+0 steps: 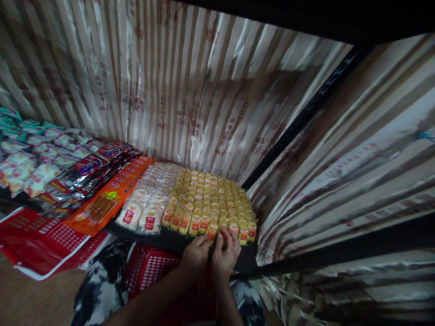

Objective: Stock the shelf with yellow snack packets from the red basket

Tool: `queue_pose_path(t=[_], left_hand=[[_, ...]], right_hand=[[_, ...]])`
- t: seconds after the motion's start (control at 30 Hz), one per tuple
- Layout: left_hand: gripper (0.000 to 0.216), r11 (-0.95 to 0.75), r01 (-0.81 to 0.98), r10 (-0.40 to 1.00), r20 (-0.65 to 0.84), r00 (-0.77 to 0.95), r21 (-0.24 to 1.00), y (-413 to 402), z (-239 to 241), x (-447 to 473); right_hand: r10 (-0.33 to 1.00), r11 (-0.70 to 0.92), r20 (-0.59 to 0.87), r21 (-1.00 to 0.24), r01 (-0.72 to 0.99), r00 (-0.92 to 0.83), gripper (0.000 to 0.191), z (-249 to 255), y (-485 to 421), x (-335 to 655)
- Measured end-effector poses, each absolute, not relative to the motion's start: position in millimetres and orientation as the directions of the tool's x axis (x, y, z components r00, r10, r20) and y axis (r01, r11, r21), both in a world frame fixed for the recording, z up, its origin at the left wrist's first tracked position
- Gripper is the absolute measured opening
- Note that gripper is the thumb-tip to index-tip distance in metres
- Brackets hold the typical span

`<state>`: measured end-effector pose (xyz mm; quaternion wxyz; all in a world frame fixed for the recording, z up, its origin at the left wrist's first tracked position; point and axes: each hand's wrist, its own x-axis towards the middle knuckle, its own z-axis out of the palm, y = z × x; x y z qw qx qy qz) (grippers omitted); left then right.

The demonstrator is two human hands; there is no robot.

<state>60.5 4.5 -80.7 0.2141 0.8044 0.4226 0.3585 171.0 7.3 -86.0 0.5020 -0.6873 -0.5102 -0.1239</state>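
Rows of small yellow snack cakes [204, 192] in clear wrappers with red-orange labels lie on a dark shelf [171, 238], close to its right end. At the front edge of these rows, my left hand [196, 254] has its fingers pinched at a wrapped snack cake [212, 229]. Beside it my right hand [227, 252] is closed, thumb and curled fingers at the front cakes just to the right. The fingertips partly cover the cakes they touch. White round wrapped pastries [149, 212] lie in rows left of the yellow ones.
Further left are an orange snack packet [102, 206], dark foil packets [79, 174] and white packets [44, 174]. Below stand a red basket [44, 240] and another red basket [152, 267] between my legs. A striped sheet [163, 90] hangs behind; a black post [306, 117] slants at right.
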Motion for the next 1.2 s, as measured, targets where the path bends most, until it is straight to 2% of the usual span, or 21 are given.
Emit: queue_pose_path(t=[0.13, 0.23, 0.3, 0.4, 0.5, 0.6, 0.7, 0.8, 0.97, 1.1, 1.2], left_hand=[[0.035, -0.552, 0.589, 0.834, 0.389, 0.392, 0.591, 14, -89, 71], [0.033, -0.607, 0.581, 0.794, 0.454, 0.405, 0.542, 10, -89, 66], [0.035, -0.604, 0.639, 0.781, 0.514, 0.354, 0.477, 6, -86, 60], [0.040, -0.487, 0.791, 0.777, 0.598, 0.199, 0.370, 4, -85, 57], [0.044, -0.304, 0.888, 0.767, 0.642, 0.014, 0.344, 11, -91, 65], [0.049, -0.101, 0.916, 0.755, 0.630, -0.182, 0.387, 20, -98, 74], [0.055, -0.027, 0.920, 0.755, 0.611, -0.238, 0.392, 28, -100, 77], [0.057, -0.003, 0.920, 0.779, 0.577, -0.243, 0.391, 35, -99, 76], [0.062, 0.000, 0.938, 0.825, 0.531, -0.196, 0.346, 41, -98, 75], [0.064, -0.003, 0.941, 0.820, 0.540, -0.191, 0.337, 39, -99, 76], [0.068, -0.002, 0.936, 0.791, 0.574, -0.213, 0.351, 38, -99, 72]], right_hand=[[0.595, 0.052, 0.687, -0.551, 0.833, 0.417, 0.035, -80, 5, 179], [0.623, 0.100, 0.688, -0.543, 0.834, 0.373, 0.034, -69, 6, 181], [0.642, 0.162, 0.702, -0.516, 0.841, 0.306, 0.033, -60, 11, 181], [0.717, 0.252, 0.684, -0.434, 0.865, 0.134, 0.035, -43, 30, 178], [0.842, 0.290, 0.536, -0.343, 0.893, -0.067, 0.046, -29, 61, 171], [0.926, 0.324, 0.281, -0.253, 0.912, -0.252, 0.055, -17, 98, 162], [0.938, 0.344, 0.042, -0.211, 0.915, -0.343, 0.060, -11, 131, 154], [0.916, 0.363, -0.109, -0.182, 0.914, -0.385, 0.064, -10, 151, 150], [0.904, 0.358, -0.190, -0.152, 0.921, -0.382, 0.065, -16, 154, 149], [0.905, 0.359, -0.186, -0.151, 0.921, -0.383, 0.064, -16, 151, 150], [0.912, 0.375, -0.120, -0.142, 0.916, -0.392, 0.065, -11, 157, 147]])
